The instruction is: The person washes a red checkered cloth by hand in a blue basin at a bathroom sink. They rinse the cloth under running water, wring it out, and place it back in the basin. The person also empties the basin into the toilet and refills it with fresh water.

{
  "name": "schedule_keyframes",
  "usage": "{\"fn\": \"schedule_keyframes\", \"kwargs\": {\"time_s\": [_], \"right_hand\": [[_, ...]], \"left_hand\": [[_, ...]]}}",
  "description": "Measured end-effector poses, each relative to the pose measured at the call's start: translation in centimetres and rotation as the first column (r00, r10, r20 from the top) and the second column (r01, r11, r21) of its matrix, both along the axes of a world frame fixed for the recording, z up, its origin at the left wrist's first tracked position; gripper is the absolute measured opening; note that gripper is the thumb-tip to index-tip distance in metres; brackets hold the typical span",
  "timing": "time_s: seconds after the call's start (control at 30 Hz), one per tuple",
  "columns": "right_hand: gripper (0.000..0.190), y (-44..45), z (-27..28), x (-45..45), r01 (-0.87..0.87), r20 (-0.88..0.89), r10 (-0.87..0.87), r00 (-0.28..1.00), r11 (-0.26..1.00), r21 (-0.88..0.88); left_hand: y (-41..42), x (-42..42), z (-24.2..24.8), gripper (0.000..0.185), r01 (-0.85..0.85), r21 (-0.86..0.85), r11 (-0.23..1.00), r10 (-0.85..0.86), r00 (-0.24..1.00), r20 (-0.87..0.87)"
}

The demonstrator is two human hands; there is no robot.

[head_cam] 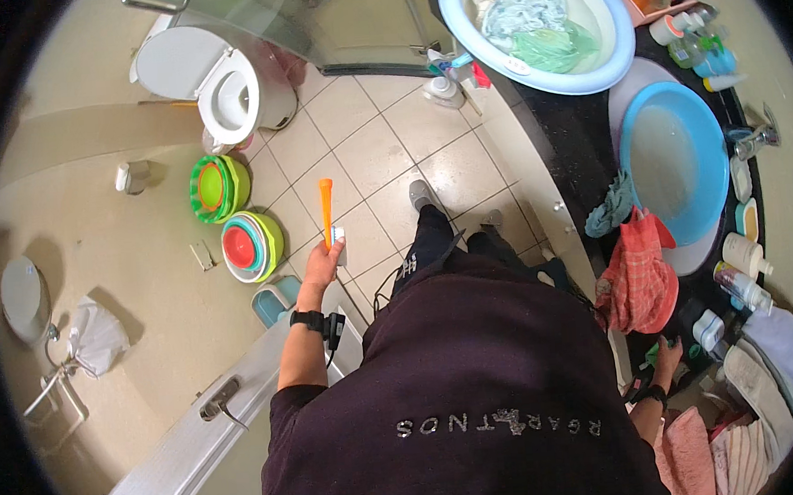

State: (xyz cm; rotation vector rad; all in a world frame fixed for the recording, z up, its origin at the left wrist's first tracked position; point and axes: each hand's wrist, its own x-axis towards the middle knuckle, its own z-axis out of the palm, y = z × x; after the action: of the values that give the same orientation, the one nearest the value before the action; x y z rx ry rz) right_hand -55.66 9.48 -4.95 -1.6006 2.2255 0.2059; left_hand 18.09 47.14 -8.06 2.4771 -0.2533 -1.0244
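My left hand (321, 259) is out over the tiled floor, closed on the orange handle (326, 207) of an object whose kind I cannot tell; white and blue bristles (337, 234) show by my fingers. At the far right end of the black counter, my right hand (667, 359) touches or lies beside a small green item (651, 354); whether it grips it is unclear. A red checked cloth (636, 273) and a grey-green cloth (608, 207) hang by a blue basin (677, 162) of cloudy water. Another basin (450, 13) holds wet cloths and a green bag.
Stacked coloured basins (274, 245) stand along the wall at left, near a toilet (234, 101). A white door (177, 451) with a metal handle is close to my left arm. Bottles (744, 253) line the counter's back, towels (684, 448) lie at its near end, and a glass door (355, 18) stands ahead.
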Motion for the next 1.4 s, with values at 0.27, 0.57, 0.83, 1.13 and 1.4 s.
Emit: {"fn": "schedule_keyframes", "kwargs": {"time_s": [0.27, 0.57, 0.83, 1.13, 1.4], "right_hand": [[0.056, -3.7, 5.1, 8.8, -0.034, 0.029, 0.06, 0.998, 0.832, -0.554], [0.025, -4.8, 9.7, 40.6, -0.338, 0.598, 0.551, 0.582, 0.833, -0.439], [0.032, 0.5, 8.9, 57.5, -0.918, 0.367, 0.92, 0.135, 0.256, -0.304], [0.034, -0.5, 8.9, 67.3, -0.975, 0.288, 0.957, 0.028, 0.09, -0.203], [0.037, 0.4, 9.0, 76.7, -0.941, 0.31, 0.922, -0.233, -0.133, -0.311]], "left_hand": [[0.0, 3.1, -1.6, 0.055, -0.108, -0.07, 0.992, 0.103, 0.992, -0.072], [3.7, 7.7, -7.0, 0.063, -0.252, -0.046, 0.967, 0.246, 0.963, -0.105], [10.6, 8.9, -8.4, 0.063, -0.522, -0.058, 0.851, 0.494, 0.833, -0.248], [7.5, 17.5, 1.2, 0.055, -0.928, -0.364, -0.081, 0.154, 0.349, -0.924], [1.8, 21.9, 7.2, 0.055, -0.876, -0.439, -0.198, -0.233, 0.477, -0.847]]}}
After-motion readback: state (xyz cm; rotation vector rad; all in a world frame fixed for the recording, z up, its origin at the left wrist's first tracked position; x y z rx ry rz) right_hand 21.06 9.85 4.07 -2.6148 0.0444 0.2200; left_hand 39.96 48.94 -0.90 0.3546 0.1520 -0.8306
